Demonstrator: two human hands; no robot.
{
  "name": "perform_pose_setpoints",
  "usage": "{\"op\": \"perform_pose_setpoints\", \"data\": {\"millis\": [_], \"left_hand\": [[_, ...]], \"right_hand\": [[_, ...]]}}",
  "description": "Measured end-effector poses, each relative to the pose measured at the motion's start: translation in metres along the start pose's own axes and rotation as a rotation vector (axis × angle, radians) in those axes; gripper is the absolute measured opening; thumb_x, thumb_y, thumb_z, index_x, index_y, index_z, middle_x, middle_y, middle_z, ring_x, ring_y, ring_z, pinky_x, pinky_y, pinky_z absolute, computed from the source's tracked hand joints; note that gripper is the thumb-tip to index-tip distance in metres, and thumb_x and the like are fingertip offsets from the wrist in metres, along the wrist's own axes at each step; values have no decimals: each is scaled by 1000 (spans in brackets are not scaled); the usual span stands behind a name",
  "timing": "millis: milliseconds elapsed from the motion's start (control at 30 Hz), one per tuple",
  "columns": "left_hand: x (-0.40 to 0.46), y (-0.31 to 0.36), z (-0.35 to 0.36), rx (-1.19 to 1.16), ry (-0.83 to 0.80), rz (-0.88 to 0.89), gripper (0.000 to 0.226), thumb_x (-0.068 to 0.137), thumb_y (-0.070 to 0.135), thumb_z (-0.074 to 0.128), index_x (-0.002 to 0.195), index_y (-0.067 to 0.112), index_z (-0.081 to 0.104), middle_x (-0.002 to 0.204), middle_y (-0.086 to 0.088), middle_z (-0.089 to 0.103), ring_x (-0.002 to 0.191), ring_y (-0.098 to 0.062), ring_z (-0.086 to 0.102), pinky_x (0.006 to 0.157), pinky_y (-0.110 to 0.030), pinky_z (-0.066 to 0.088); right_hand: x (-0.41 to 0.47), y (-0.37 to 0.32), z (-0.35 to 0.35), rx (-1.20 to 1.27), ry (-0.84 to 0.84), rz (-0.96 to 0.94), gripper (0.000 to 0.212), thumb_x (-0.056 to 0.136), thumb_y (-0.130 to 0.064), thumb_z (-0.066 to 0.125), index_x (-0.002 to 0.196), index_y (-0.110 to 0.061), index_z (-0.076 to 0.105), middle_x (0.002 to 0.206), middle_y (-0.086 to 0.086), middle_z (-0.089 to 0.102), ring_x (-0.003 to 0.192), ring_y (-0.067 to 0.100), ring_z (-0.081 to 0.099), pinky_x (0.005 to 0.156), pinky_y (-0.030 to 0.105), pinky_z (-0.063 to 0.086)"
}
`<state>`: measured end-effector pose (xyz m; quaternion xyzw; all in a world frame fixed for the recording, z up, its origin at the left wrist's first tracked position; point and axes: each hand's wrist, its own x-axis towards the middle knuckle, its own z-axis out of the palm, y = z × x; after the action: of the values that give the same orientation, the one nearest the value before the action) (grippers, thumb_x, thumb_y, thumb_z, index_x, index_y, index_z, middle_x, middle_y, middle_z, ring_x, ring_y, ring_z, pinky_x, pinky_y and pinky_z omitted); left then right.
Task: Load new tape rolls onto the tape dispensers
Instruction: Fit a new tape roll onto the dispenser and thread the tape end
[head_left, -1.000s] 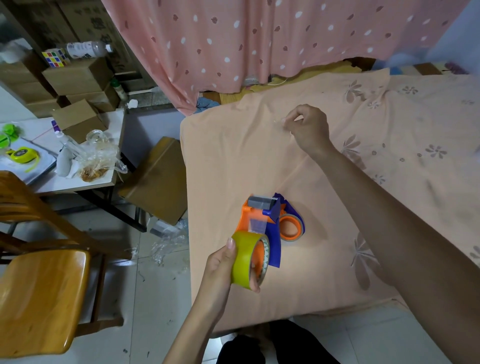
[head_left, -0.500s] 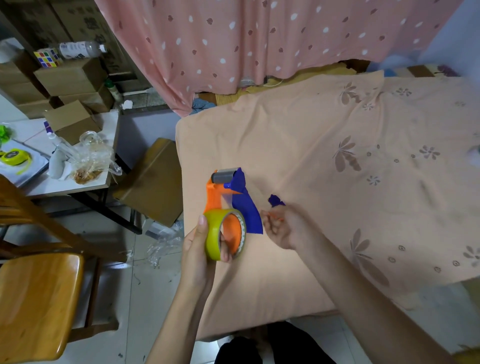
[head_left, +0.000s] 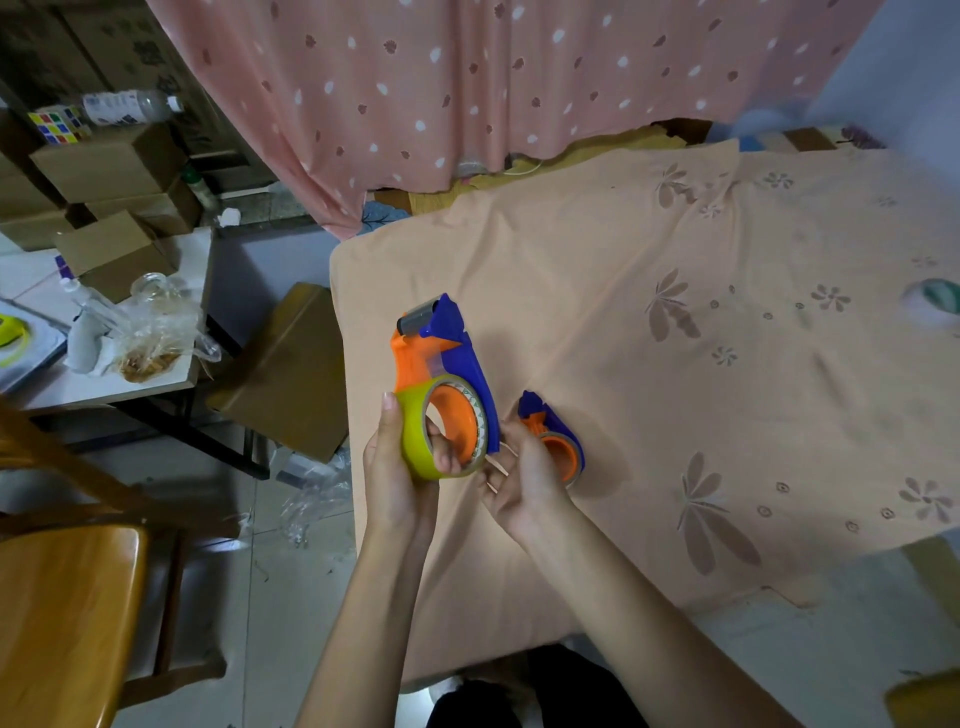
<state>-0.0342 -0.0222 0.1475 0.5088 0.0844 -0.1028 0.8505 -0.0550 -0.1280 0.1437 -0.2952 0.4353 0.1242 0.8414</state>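
Left grip: the left hand (head_left: 397, 470) is curled round the yellow tape roll (head_left: 441, 428), fingers along its outer band and thumb tucked into the core.
Loaded dispenser: the roll sits on the orange hub of the first dispenser (head_left: 441, 358), which rises up and away from that grip, its grey blade end farthest off.
Right grip: the right hand (head_left: 524, 478) lies just beside the roll, fingers loosely spread and clamped on nothing I can make out; thin pale strands cross the fingertips.
Second dispenser: a smaller orange and blue dispenser (head_left: 556, 441) lies on the peach sheet (head_left: 675, 415), just past the right hand; whether they touch I cannot tell.
Handling: roll and dispensers look light and stiff. The roll's outer face is likely slick and the tape's free end sticky, so the rim and core seem the safest hold. The toothed blade is best avoided.
Writing: a green and red pattern runs along the roll's inner core; no words are readable.
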Motion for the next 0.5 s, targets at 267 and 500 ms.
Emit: {"op": "perform_pose_setpoints", "data": {"millis": [267, 500], "left_hand": [[2, -3, 6, -57, 9, -20, 52, 83, 56, 45, 55, 13, 53, 35, -1, 44, 35, -14, 43, 47, -22, 44], [8, -3, 5, -108, 22, -19, 59, 97, 50, 36, 53, 15, 56, 36, -1, 45, 35, -13, 44, 48, -22, 45]], "right_hand": [[-2, 1, -5, -68, 1, -22, 28, 88, -40, 65, 93, -13, 73, 89, 4, 69, 74, 11, 55, 63, 23, 44], [-2, -2, -7, -320, 58, -250, 25, 90, -43, 62, 85, -20, 71, 84, 1, 69, 79, 13, 60, 77, 33, 46]]}}
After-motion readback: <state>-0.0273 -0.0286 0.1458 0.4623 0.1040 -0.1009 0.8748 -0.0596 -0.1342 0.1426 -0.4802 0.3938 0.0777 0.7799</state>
